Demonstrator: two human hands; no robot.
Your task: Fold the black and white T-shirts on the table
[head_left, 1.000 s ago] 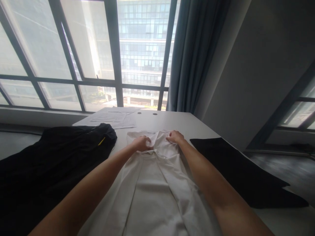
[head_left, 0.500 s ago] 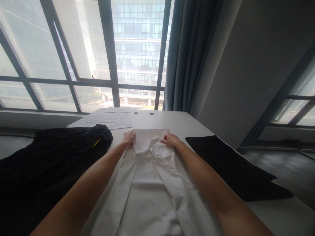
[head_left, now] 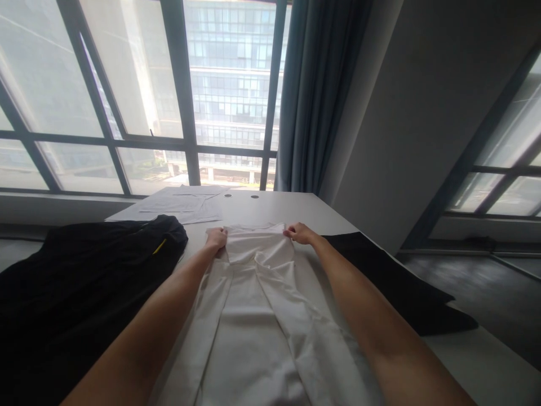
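Note:
A white long-sleeved garment lies lengthwise before me on the table, its sleeve-like side strips folded in over the middle. Wrinkles gather below its far end. My left hand is closed on the far left corner, fingers partly hidden by the cloth. At the far right corner, my right hand pinches the edge between thumb and fingers. The far edge stretches nearly straight between both hands.
A dark garment with a yellow strip lies heaped on the left. Black folded cloth rests on the white table at right. Thin white sheets lie at the far left, near the window and grey-blue curtain.
My right hand has moved outward and slightly farther away, from the cloth's upper surface to its far right corner. The far edge looks straighter. My left hand keeps its hold; the view turned slightly right.

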